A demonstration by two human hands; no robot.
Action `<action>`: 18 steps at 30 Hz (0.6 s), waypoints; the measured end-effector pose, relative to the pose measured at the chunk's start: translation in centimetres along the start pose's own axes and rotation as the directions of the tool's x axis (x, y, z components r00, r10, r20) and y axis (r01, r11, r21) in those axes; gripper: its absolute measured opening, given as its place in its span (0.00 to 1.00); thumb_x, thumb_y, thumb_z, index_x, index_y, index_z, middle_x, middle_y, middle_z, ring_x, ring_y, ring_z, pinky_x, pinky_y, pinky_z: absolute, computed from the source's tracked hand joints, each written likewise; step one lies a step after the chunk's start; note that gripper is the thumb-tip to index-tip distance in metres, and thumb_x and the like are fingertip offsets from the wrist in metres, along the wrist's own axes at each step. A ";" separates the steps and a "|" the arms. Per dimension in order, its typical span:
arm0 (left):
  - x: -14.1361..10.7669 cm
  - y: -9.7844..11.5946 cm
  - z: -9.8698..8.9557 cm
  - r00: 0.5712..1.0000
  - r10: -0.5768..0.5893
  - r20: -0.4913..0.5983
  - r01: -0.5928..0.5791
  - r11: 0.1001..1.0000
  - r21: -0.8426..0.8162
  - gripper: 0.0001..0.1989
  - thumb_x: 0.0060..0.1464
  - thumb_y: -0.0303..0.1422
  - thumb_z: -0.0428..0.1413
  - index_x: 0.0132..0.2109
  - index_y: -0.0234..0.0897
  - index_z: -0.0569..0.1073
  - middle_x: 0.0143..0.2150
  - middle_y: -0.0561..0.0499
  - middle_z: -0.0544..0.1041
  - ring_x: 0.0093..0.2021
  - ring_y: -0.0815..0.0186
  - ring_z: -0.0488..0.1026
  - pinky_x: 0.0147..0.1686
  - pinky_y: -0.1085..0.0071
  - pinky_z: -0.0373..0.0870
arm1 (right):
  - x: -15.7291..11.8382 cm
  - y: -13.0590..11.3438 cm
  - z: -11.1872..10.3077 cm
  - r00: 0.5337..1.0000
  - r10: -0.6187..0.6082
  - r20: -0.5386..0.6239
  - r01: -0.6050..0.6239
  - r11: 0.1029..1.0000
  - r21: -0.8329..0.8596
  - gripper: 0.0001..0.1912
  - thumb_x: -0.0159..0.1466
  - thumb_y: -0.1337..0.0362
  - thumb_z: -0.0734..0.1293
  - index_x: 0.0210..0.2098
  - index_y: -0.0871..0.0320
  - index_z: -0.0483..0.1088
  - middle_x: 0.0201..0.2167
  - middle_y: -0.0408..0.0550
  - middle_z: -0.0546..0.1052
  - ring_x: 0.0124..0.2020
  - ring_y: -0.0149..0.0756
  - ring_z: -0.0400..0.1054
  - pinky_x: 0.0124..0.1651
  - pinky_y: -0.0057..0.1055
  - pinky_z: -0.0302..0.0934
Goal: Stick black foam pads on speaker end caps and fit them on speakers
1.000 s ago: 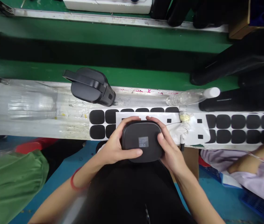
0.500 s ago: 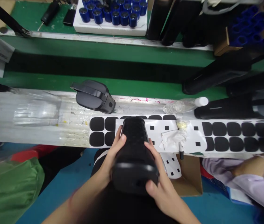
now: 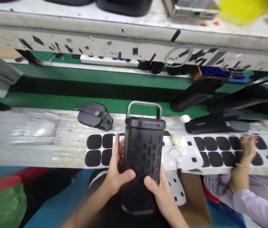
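Observation:
A black box-shaped housing (image 3: 144, 145) with slot-like dents in its face and a grey-black carrying handle on top stands upright between my hands, over the bench edge. My left hand (image 3: 115, 175) grips its left side, thumb on the face. From the right, my right hand (image 3: 161, 191) holds it with the thumb lying on the face too. Behind the housing lie a sheet of black rounded-square pads (image 3: 93, 157) and a white sheet with small black squares (image 3: 196, 152). A similar black handled unit (image 3: 92, 115) sits to the left.
A crumpled white cloth (image 3: 171, 155) and a clear bottle (image 3: 175, 122) are to the right. Several black units (image 3: 211, 125) lie beyond. A co-worker's hand (image 3: 249, 147) rests on the pads. A shelf (image 3: 100, 34) spans above; an open carton (image 3: 195, 202) stands below.
The housing has been tipped upright, so its slotted face and raised handle now show. My hands have shifted with it. The view has tilted up, bringing the shelf in; the co-worker's hand moved left.

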State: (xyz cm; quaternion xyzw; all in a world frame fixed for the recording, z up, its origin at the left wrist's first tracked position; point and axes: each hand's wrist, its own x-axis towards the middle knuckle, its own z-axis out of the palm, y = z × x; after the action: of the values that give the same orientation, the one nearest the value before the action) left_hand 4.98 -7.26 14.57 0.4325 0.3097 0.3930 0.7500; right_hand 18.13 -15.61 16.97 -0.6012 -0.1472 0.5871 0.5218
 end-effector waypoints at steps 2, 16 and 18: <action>0.3 0.2 0.4 0.998 -0.068 0.017 0.069 0.995 -0.078 0.49 0.50 0.45 0.67 0.73 0.47 0.52 0.68 0.42 0.67 0.65 0.46 0.68 0.63 0.55 0.68 | -0.2 0.9 0.0 1.000 0.001 0.017 -0.002 0.999 0.046 0.53 0.55 0.48 0.78 0.72 0.48 0.50 0.67 0.49 0.67 0.68 0.45 0.62 0.69 0.40 0.58; 2.2 1.5 2.4 0.946 -0.082 -0.313 0.227 0.857 0.463 0.40 0.59 0.46 0.59 0.72 0.43 0.52 0.71 0.41 0.60 0.72 0.48 0.54 0.71 0.49 0.48 | 5.0 0.2 -0.7 0.964 -0.261 0.056 0.266 0.927 -0.262 0.66 0.57 0.37 0.71 0.75 0.53 0.26 0.76 0.54 0.41 0.75 0.52 0.41 0.74 0.53 0.44; 1.0 2.4 2.5 0.977 -0.056 -0.208 0.161 0.830 0.533 0.30 0.65 0.46 0.51 0.70 0.48 0.60 0.70 0.45 0.62 0.72 0.50 0.55 0.71 0.50 0.49 | 5.6 -1.4 -1.1 0.959 -0.262 0.110 0.280 0.934 -0.220 0.60 0.59 0.34 0.67 0.76 0.54 0.33 0.73 0.55 0.56 0.72 0.56 0.53 0.70 0.54 0.54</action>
State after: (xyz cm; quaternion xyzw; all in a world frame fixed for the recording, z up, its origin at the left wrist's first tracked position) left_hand 6.71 -6.60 17.69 0.5723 0.5009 0.2829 0.5845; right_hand 21.22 -11.10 14.77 -0.6087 -0.3172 0.5113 0.5172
